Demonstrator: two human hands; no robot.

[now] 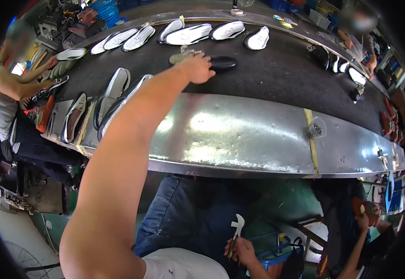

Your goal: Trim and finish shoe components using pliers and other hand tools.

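Fingers of the left hand [197,68] are curling onto the near end of a black shoe [222,63], which is lying mid-belt on the dark conveyor [267,74], projecting rightward past the fingertips. Down below the conveyor's metal edge, the right hand [242,251] is gripping a pale-handled tool [236,232].

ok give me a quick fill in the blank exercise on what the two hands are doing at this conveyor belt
1. The left hand reaches out over the dark belt to a ____ shoe.
2. The right hand, down by the lap, holds a metal ____.
3. The row of shoe parts along the belt's far side is mostly ____ in colour.
4. A shiny ____ ledge runs along the belt's near edge.

Missing words: black; tool; white; metal
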